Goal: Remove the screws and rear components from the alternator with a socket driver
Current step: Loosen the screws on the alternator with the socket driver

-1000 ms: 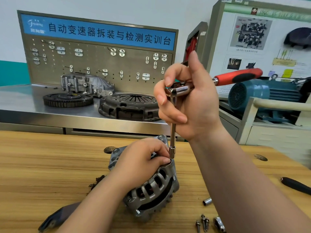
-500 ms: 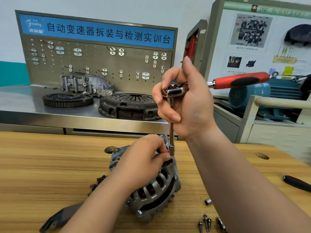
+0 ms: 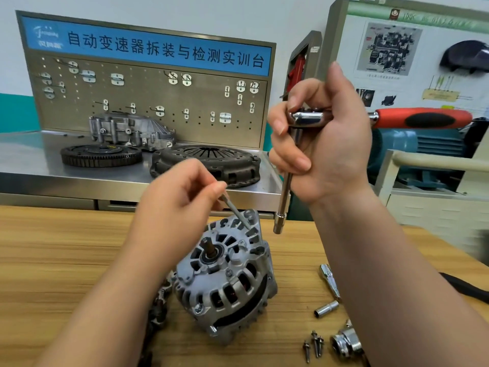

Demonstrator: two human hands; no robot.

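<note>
Pinches with the left hand (image 3: 180, 205) a long thin grey bolt (image 3: 235, 211), lower end at the rim of the silver ribbed aluminium alternator (image 3: 225, 282), about 12 o'clock on its face. Grips with the right hand (image 3: 325, 144) the chrome socket driver with red-and-black handle (image 3: 423, 120); keeps its socket tip near the housing at 1 o'clock, apart from it. Rests tilted at the middle of the pale wooden table (image 3: 53, 260). Shows three small removed screws (image 3: 315, 345) and a loose chrome socket (image 3: 326, 308) at 4 to 5 o'clock. Seems about halfway: one bolt almost out, other bolt heads (image 3: 198, 309) seated at 7 o'clock, housing not yet separated.
</note>
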